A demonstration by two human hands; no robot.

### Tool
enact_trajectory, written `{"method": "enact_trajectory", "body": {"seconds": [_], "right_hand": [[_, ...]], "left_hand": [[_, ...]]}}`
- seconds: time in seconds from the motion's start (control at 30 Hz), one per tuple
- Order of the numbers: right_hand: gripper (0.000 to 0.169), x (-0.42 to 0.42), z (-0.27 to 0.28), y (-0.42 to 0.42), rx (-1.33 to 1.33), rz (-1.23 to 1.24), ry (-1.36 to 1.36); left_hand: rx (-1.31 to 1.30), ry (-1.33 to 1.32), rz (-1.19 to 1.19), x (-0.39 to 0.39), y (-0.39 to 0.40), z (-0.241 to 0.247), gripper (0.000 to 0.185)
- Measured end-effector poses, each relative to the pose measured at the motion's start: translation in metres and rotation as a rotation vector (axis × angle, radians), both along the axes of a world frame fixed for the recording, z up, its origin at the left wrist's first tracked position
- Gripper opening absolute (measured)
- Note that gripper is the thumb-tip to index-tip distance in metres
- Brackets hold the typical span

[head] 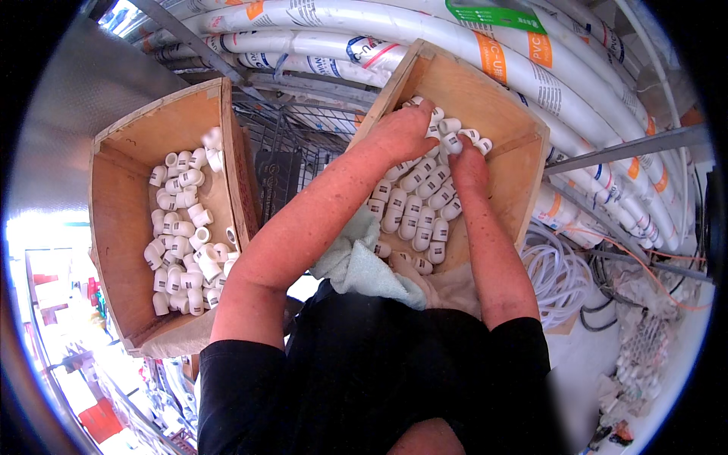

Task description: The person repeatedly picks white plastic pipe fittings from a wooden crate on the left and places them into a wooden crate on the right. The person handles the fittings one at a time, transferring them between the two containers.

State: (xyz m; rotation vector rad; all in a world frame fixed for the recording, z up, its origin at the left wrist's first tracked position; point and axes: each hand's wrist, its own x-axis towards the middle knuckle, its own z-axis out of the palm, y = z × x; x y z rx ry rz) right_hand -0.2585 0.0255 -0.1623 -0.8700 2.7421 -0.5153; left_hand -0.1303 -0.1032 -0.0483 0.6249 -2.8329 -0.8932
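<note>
White plastic pipe end caps [410,207], many standing in rows, lie in the right wooden box [512,187]. My left hand [402,132] reaches over its far left part, fingers spread among loose caps; whether it grips one is hidden. Further right, my right hand [470,165] has its fingertips against a white cap [453,143], holding it between thumb and finger. More loose caps lie just beyond both hands. A pale green cloth [364,261] hangs over the near edge of this box.
On the left stands another wooden box [119,227] with many white elbow fittings [181,247]. Wrapped white PVC pipes [318,42] stretch behind both boxes, near a wire basket [307,122] and metal bars [620,149]. Coiled clear hose [554,273] lies at the right.
</note>
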Motion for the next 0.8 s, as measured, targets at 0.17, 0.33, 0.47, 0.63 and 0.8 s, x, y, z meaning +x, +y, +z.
{"method": "enact_trajectory", "body": {"seconds": [0.17,0.33,0.47,0.63,0.8], "right_hand": [[0.051,-0.001,0.001,-0.001,-0.006,-0.025,-0.025],[0.052,-0.001,0.002,-0.001,-0.014,-0.028,-0.025],[0.052,-0.005,0.001,-0.002,-0.044,-0.007,-0.003],[0.046,-0.016,0.048,-0.006,-0.126,-0.022,-0.005],[0.031,-0.020,0.111,0.013,-0.827,-0.160,-0.360]], "left_hand": [[-0.017,0.004,-0.009,0.000,0.000,-0.002,0.053],[-0.006,-0.002,-0.009,0.000,-0.001,-0.002,0.053],[0.001,0.019,-0.012,0.000,-0.001,-0.002,0.053],[0.000,0.031,-0.024,0.000,-0.002,-0.003,0.052],[0.022,0.024,-0.025,0.002,-0.001,-0.001,0.052]]}}
